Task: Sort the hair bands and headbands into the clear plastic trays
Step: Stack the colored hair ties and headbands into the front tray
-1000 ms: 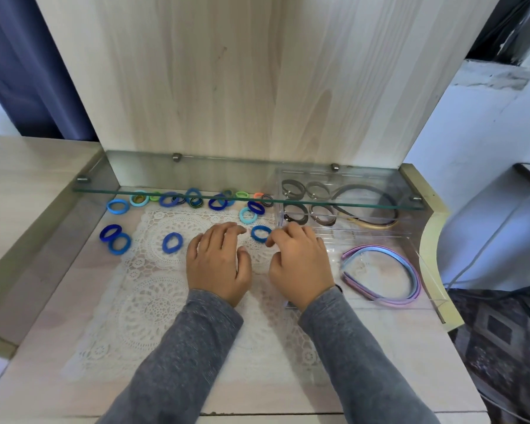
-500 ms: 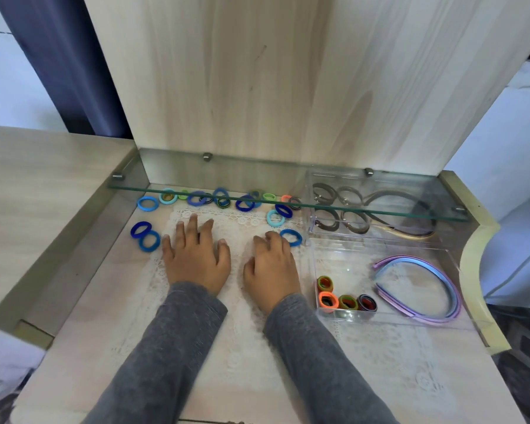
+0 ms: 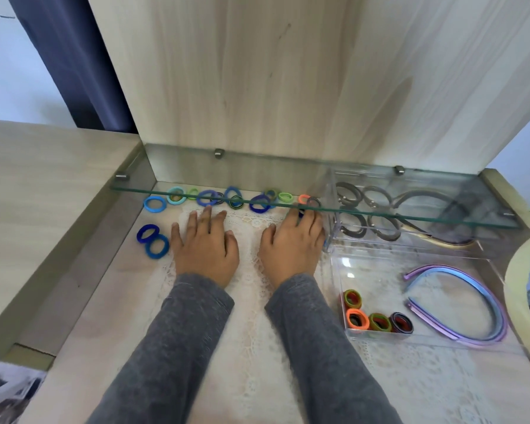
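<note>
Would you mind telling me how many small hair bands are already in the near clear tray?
4: a green-and-red band by the left wall, then an orange one, a green one and a dark one in a row along the front wall. None seem hidden.

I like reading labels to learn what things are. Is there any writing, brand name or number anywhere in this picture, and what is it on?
None: no text can be read anywhere.
The clear plastic trays, hair bands and headbands carry no visible label or brand.
The wooden panel, glass shelf and lace mat show only grain and pattern.
</note>
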Motion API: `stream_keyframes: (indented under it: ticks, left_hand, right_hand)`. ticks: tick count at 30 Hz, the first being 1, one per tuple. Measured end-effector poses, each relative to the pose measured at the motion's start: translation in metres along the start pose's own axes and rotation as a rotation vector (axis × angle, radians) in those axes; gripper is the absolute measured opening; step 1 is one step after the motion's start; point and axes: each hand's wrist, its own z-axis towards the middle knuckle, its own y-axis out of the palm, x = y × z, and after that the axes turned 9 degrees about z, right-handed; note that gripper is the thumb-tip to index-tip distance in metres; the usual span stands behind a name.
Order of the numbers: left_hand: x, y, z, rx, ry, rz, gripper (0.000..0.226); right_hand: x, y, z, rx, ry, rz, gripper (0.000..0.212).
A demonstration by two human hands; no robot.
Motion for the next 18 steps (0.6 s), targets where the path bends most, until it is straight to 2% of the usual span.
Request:
stream_keyframes:
  ticks: [6,15,18]
  left_hand:
    - [0.003,0.001,0.014,0.128,0.064,-0.086,0.05]
    - [0.009,0.006,0.033,0.153,0.077,-0.099,0.038]
    - [0.009,0.008,0.034,0.16,0.087,-0.1,0.039]
  right_hand:
    - [0.0,0.01,0.024,0.024,0.118,0.037,0.071]
    - [-0.001,0.017,0.038,0.074,0.178,0.155,0.072]
    - [0.001,0.018,0.037,0.092,0.168,0.163,0.067]
